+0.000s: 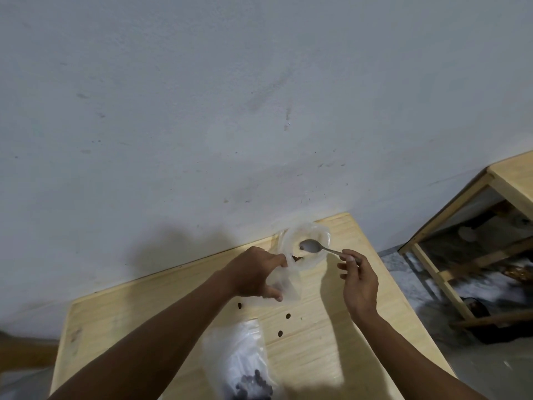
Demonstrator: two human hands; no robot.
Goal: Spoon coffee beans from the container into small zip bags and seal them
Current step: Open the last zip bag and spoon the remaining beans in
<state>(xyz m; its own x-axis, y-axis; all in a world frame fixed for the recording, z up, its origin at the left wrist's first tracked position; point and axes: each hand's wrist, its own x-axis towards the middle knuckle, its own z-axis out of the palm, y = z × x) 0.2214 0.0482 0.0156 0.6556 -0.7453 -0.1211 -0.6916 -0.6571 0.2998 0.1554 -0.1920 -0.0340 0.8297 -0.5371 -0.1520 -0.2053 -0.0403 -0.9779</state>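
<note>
A clear round plastic container [324,236] stands at the far edge of the wooden table [317,327], with a few dark coffee beans [383,257] low inside it. My right hand [359,280] pinches the handle of a metal spoon [311,246], whose bowl hovers over the container's mouth and looks nearly empty. My left hand [255,272] grips a small clear zip bag [285,284] just left of the container, the bag hanging below my fingers.
Three loose beans [287,316] lie on the table in front of the bag. A pile of clear bags holding dark beans [245,368] sits near the front edge. A grey wall rises right behind the table. A wooden frame [450,255] stands to the right.
</note>
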